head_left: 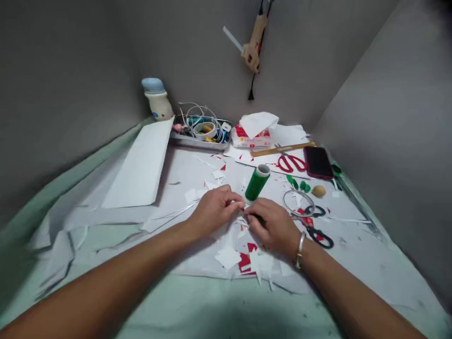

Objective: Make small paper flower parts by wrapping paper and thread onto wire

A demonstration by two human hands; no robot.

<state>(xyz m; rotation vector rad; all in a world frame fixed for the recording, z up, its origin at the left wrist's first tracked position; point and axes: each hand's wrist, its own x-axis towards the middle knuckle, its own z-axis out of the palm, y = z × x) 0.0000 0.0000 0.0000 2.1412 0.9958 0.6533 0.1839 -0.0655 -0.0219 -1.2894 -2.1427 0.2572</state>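
Note:
My left hand and my right hand meet in the middle of the table, fingertips pinched together on something small that I cannot make out. A green spool of thread leans just beyond the fingertips. White and red paper scraps lie under and in front of my hands. My right wrist wears a silver bangle.
Black-handled scissors and a wire ring lie right of my hands. Farther back are red scissors, a dark phone, a wooden ruler, a tissue pack, a metal tray of cables and a folded white sheet.

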